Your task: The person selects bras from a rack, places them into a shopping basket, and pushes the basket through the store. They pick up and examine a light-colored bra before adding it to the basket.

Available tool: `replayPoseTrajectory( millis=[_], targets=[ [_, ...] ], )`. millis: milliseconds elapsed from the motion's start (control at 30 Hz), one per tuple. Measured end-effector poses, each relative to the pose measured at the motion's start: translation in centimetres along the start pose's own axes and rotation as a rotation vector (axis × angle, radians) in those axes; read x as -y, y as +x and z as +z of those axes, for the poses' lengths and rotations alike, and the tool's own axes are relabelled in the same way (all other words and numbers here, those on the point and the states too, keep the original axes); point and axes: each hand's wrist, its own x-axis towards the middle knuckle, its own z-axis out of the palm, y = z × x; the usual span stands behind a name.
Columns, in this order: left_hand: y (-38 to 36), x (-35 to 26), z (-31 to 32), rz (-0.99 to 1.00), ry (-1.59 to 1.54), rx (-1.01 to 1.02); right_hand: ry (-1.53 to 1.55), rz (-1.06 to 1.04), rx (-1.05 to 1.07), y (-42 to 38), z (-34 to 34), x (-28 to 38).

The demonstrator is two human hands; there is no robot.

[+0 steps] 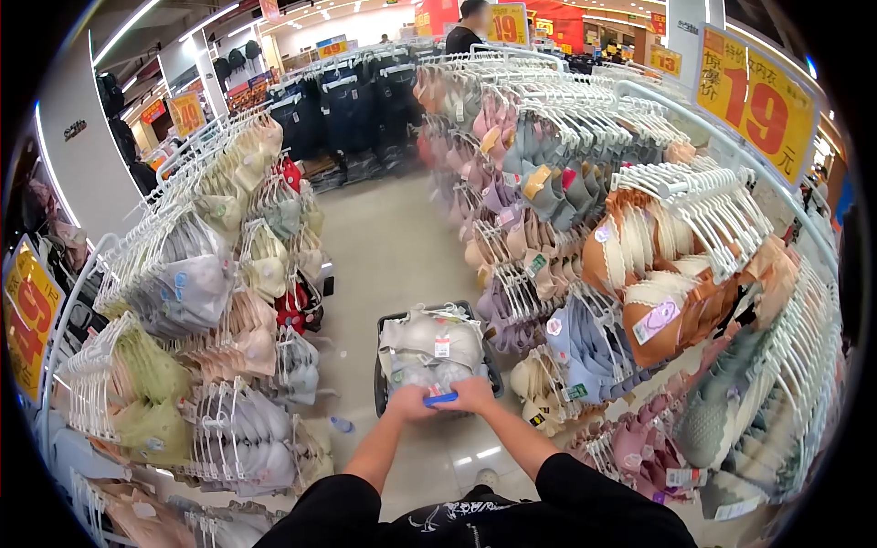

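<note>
Just in front of my body stands a dark shopping basket (380, 363), filled with grey-beige bras (420, 333) on white hangers. A white price tag (442, 347) with a red top shows on the uppermost bra. At the basket's near side, a short blue handle (441, 398) runs between my hands. My left hand (411, 403) is closed around its left end, and my right hand (472, 395) grips the right end. Both arms reach forward with the fingers curled, so parts of the handle are hidden.
Racks of hanging bras line the aisle, with pale green and grey ones (187, 283) on the left and brown ones (671, 265) on the right. Dark trousers (345, 114) hang across the far end. A person (466, 29) stands beyond the right rack. Tiled floor (375, 237) runs between.
</note>
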Motion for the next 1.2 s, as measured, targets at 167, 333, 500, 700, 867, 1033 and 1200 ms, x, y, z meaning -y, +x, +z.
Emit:
replayPoseTrajectory(
  millis=[167, 333, 500, 700, 867, 1033, 1200],
  targets=[
    [2.2, 0.9, -1.1, -0.058, 0.035, 0.024, 0.072, -0.064, -0.113, 2.6, 0.4, -1.3],
    [3.1, 1.8, -1.0, -0.074, 0.042, -0.014, 0.035, -0.051, 0.000, 4.0, -0.1, -1.5],
    [3.6, 1.5, -1.3, -0.109, 0.045, 0.028, 0.018, -0.075, -0.035, 4.3, 0.1, -2.2],
    [3.2, 1.6, -0.6, -0.090, 0.057, 0.007, 0.046, -0.084, -0.050, 3.8, 0.0, -1.6],
    [2.9, 1.2, -1.1, -0.071, 0.063, 0.009, 0.037, -0.101, -0.081, 3.9, 0.2, -1.7],
    [2.6, 1.5, -1.2, -0.079, 0.043, -0.004, 0.027, -0.058, -0.049, 3.8, -0.7, -0.8],
    [2.7, 0.8, -1.1, -0.092, 0.012, -0.005, 0.052, -0.050, -0.044, 3.4, 0.0, -1.5]
  ],
)
